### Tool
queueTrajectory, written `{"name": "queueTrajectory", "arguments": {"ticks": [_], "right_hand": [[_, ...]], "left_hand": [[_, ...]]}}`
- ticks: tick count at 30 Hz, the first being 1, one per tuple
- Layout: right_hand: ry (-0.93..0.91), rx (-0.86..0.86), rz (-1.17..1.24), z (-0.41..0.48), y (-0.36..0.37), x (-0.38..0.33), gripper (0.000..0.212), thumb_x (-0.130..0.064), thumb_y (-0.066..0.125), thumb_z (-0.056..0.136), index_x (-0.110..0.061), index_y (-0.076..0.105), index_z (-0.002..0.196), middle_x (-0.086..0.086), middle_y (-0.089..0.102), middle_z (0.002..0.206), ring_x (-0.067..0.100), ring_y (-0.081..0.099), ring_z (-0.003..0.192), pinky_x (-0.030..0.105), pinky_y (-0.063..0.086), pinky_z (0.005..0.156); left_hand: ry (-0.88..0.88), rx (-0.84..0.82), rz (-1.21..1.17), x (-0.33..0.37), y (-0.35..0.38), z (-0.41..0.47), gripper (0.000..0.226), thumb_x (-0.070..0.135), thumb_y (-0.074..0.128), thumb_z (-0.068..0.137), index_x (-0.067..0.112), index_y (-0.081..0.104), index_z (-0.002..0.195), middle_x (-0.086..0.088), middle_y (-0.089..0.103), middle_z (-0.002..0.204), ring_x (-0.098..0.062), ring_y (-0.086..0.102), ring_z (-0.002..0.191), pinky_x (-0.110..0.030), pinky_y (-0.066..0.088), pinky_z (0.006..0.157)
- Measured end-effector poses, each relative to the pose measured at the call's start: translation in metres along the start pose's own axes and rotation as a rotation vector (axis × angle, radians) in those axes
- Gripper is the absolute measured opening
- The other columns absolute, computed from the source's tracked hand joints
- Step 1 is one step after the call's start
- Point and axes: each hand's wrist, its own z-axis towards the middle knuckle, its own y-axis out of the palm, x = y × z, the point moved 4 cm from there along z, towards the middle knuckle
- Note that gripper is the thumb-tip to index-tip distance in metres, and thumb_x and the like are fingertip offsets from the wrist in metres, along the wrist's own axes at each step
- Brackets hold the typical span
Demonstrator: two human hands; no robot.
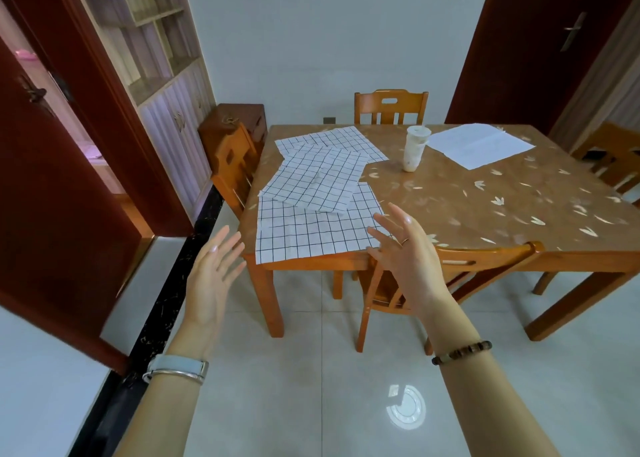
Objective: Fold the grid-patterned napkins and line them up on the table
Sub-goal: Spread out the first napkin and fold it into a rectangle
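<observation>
Three white napkins with a dark grid lie unfolded and overlapping on the left part of the wooden table [485, 207]: a near napkin [311, 231] at the front edge, a middle napkin [318, 179] over it, a far napkin [329, 143] behind. My left hand [211, 276] is raised in the air left of the table corner, fingers spread, holding nothing. My right hand [405, 255] hovers in front of the near napkin's right corner, fingers spread and empty; I cannot tell if it touches the table.
A white cup [415, 148] stands mid-table, with a white paper sheet [481, 144] to its right. Wooden chairs stand at the near side [485, 266], the left side [232, 165], the far side [391, 106] and the right edge. A dark wooden door stands open on the left.
</observation>
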Motion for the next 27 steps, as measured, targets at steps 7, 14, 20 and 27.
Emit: {"name": "queueTrajectory", "arguments": {"ticks": [7, 14, 20, 27], "right_hand": [[0.035, 0.016, -0.001, 0.059, 0.018, 0.011, 0.035, -0.038, 0.05, 0.097, -0.026, 0.058, 0.129, 0.001, 0.066, 0.124, 0.02, 0.063, 0.115, 0.05, 0.044, 0.103], [0.063, 0.042, -0.037, 0.129, 0.019, 0.016, 0.035, -0.041, 0.049, 0.097, -0.028, 0.058, 0.129, -0.002, 0.067, 0.122, 0.017, 0.064, 0.113, 0.048, 0.046, 0.102], [0.081, 0.043, -0.013, 0.209, 0.014, 0.021, 0.033, -0.04, 0.052, 0.097, -0.028, 0.06, 0.128, -0.003, 0.067, 0.122, 0.017, 0.064, 0.112, 0.046, 0.048, 0.101], [0.139, 0.032, -0.03, 0.3, 0.013, 0.03, 0.036, -0.042, 0.055, 0.095, -0.025, 0.061, 0.126, -0.003, 0.068, 0.119, 0.016, 0.065, 0.11, 0.046, 0.048, 0.101]], "left_hand": [[-0.024, 0.019, 0.002, -0.009, -0.001, 0.065, 0.033, 0.031, 0.031, 0.107, 0.035, 0.055, 0.129, 0.007, 0.064, 0.131, -0.014, 0.058, 0.125, -0.036, 0.045, 0.103], [-0.074, 0.046, -0.032, -0.03, 0.011, 0.13, 0.036, 0.033, 0.032, 0.106, 0.028, 0.053, 0.136, 0.001, 0.062, 0.134, -0.013, 0.06, 0.123, -0.034, 0.045, 0.101], [-0.096, 0.054, -0.035, -0.042, 0.037, 0.2, 0.036, 0.034, 0.032, 0.106, 0.028, 0.052, 0.135, 0.007, 0.065, 0.129, -0.011, 0.06, 0.122, -0.033, 0.046, 0.1], [-0.096, 0.094, 0.006, -0.057, 0.062, 0.278, 0.033, 0.032, 0.039, 0.105, 0.028, 0.055, 0.134, 0.007, 0.066, 0.129, -0.011, 0.06, 0.122, -0.036, 0.044, 0.104]]}}
